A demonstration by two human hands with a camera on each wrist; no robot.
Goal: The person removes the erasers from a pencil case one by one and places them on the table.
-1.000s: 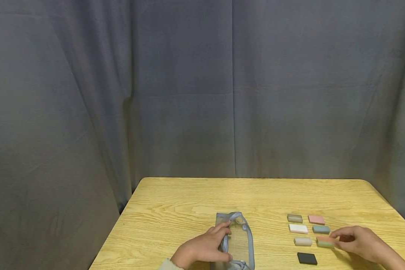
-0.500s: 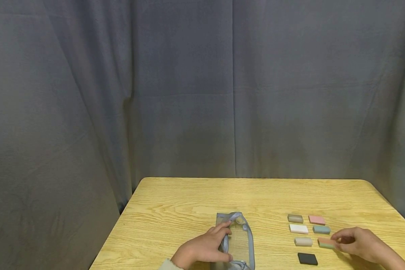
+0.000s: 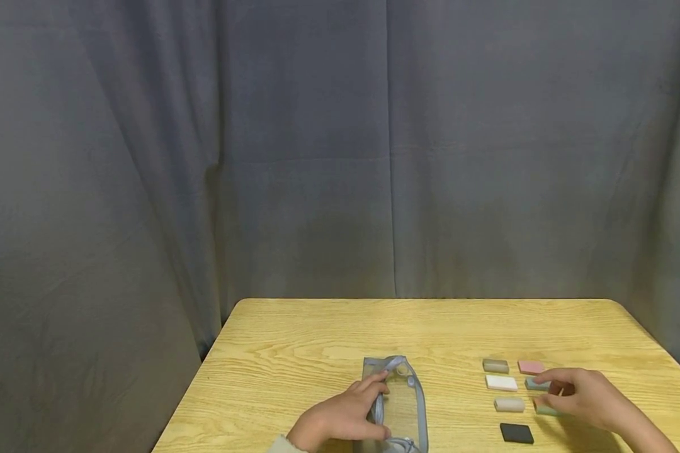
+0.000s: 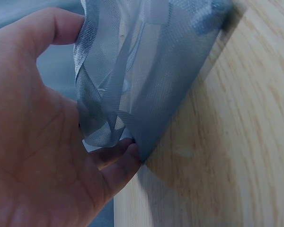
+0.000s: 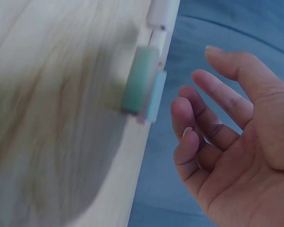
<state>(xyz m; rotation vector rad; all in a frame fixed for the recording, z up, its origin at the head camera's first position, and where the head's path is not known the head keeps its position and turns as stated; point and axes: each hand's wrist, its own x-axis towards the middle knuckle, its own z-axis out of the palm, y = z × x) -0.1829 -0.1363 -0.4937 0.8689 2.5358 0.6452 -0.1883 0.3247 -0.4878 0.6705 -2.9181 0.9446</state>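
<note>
My left hand [image 3: 342, 415] grips the opening edge of a clear pouch with grey-blue mesh trim [image 3: 420, 412]. In the left wrist view, its thumb and fingers spread the mouth of the pouch [image 4: 170, 71]. My right hand [image 3: 589, 399], fingers loosely bent and holding nothing, hovers over the right column of small eraser-like blocks. Its fingertips overlap a teal block [image 3: 532, 383] and a green-and-orange block [image 3: 546, 409] in the head view. The right wrist view shows a blurred green block [image 5: 139, 82] beside the bare fingers.
More blocks lie in two columns: brown-grey [image 3: 495, 366], pink [image 3: 530, 367], white [image 3: 501, 383], beige [image 3: 509, 405] and black [image 3: 516, 433]. They rest on a wooden table [image 3: 294, 340], with a grey curtain [image 3: 317, 157] behind it.
My right hand has let go of the green-and-orange block, risen and moved left and away, now over the teal block. That block had shifted slightly right. The left hand stays on the pouch.
</note>
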